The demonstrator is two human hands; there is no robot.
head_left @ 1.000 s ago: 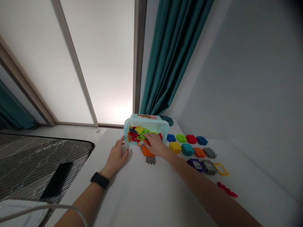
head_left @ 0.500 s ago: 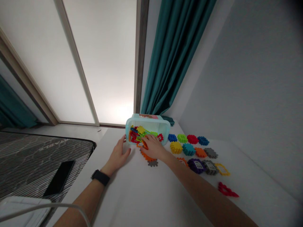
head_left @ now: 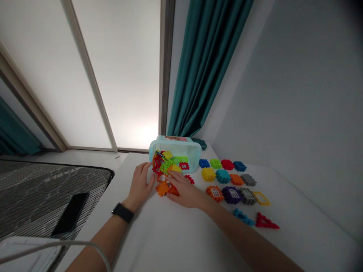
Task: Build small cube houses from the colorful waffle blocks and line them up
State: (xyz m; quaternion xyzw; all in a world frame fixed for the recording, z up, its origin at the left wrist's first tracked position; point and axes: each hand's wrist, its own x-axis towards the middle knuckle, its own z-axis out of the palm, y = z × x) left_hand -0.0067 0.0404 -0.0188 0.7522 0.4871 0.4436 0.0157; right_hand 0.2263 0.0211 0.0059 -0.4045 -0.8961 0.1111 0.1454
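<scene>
A pale aqua plastic bin (head_left: 195,155) lies on its side, its mouth towards me, with toothed plastic building pieces in red, green and yellow (head_left: 167,155) inside. My right hand (head_left: 185,190) is just in front of the mouth, palm down, fingers stretched over loose orange pieces (head_left: 162,188) and touching them. Part of that pile is hidden beneath it. My left hand (head_left: 141,184) rests at the bin's left front corner, its thumb apart from the fingers. A red window piece (head_left: 189,179) lies beyond my right hand.
To the right on the white table (head_left: 159,238) stand stacks of pieces sorted by colour, such as a purple stack (head_left: 233,195). Blue pieces (head_left: 243,217) and red triangles (head_left: 266,221) lie nearer me. A phone (head_left: 70,213) and a white cable (head_left: 70,243) are at left.
My right hand has drawn back out of the bin towards me, and orange, red and yellow pieces have slid out at the mouth. My left hand stays by the bin's corner.
</scene>
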